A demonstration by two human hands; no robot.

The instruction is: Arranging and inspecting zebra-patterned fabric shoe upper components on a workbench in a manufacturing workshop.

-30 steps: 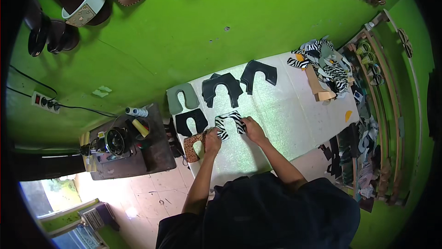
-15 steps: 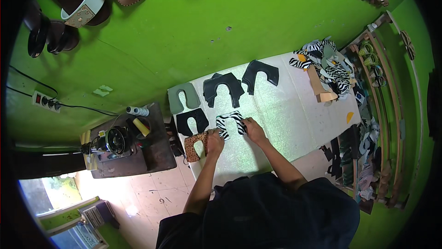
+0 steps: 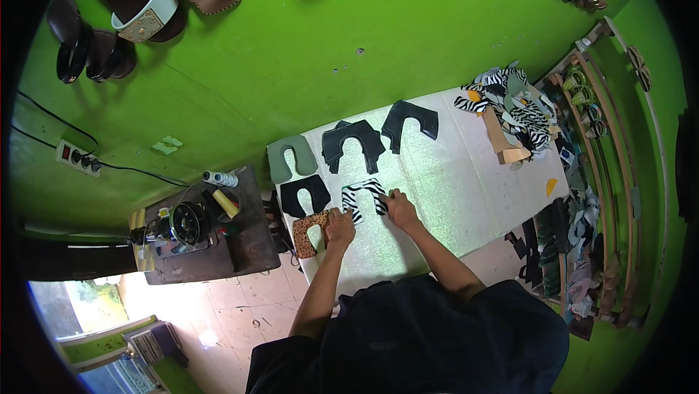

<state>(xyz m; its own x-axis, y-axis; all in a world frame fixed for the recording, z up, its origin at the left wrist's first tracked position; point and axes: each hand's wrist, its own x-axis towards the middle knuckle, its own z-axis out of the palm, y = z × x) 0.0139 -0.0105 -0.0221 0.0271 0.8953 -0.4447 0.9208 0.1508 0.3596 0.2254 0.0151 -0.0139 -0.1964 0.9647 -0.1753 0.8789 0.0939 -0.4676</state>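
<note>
A zebra-print U-shaped piece (image 3: 368, 186) lies on the white tabletop with its two legs toward me. My left hand (image 3: 340, 229) has its fingers closed at the end of the left leg. At the right leg, my right hand (image 3: 402, 211) pinches the edge. Just beside my left hand is a leopard-print U-shaped piece (image 3: 301, 242), partly covered by that hand. Beyond it lie a black U-shaped piece (image 3: 293, 199) and a grey-green one (image 3: 279, 162). Farther back sit a stack of black U-shaped pieces (image 3: 339, 144) and a wider black piece (image 3: 399, 116).
Zebra, green and tan scraps (image 3: 518, 113) pile up at the table's far right. A sewing machine (image 3: 178, 225) stands on a dark table to the left, with thread cones (image 3: 220, 178). Sandals (image 3: 149, 15) hang on the green wall. A wooden rack (image 3: 598, 168) stands at the right.
The view has shifted slightly. Both hands stay at the legs of the zebra-print piece, with hardly any movement.
</note>
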